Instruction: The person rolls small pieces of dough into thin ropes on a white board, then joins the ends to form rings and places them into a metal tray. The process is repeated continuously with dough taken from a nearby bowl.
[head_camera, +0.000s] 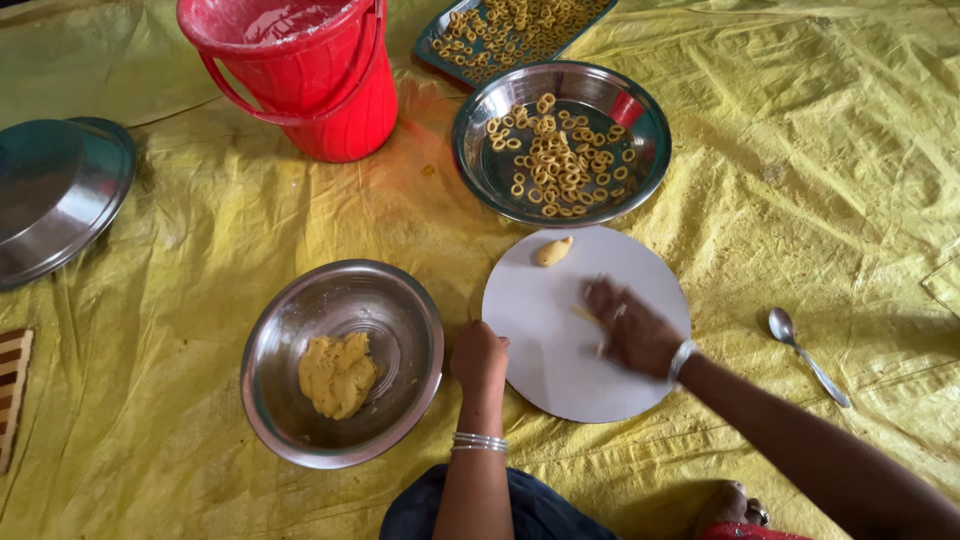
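Right hand rolling a thin dough strip on a round white board, left hand steadying the rim.

The right hand (632, 328) lies flat, fingers spread and blurred, palm down over a thin yellow dough strip (584, 314) that peeks out just left of the fingertips; its long axis seems to run from upper left to lower right, though blur hides the ends. The left hand (479, 358) is curled into a loose fist, touching the edge of the white board (560, 380). A small dough lump (553, 251) sits at the board's far edge, nearer the right hand, pointing up-right. Nearby are a steel bowl (400, 310) of dough and a steel plate (480, 170) of dough rings (560, 155).
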